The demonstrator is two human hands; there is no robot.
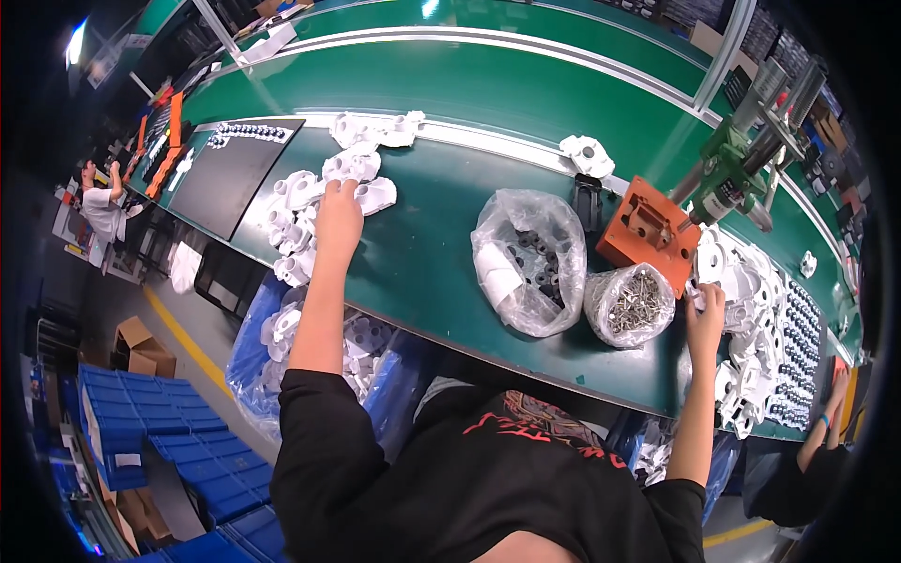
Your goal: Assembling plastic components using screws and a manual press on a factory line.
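Observation:
My left hand point(339, 212) is at the left pile of white moulded plastic parts point(298, 192), fingers closed on the edge of one white plastic part point(351, 165). On the right, my right hand point(706, 317) pinches another white plastic part point(695, 293), partly hidden by the fingers. It is beside the orange fixture block point(648, 235) and the right pile of white plastic parts point(754, 300). Between my hands stand a clear bag of small dark parts point(530, 258) and a bag of metal screws point(640, 305).
A green press-like machine point(727, 174) rises behind the orange block. A white part point(587, 155) lies near the metal rail. Rows of small dark-topped pieces point(798, 352) lie far right. Blue-lined bins point(253, 361) sit below the table edge. Other people work at both ends.

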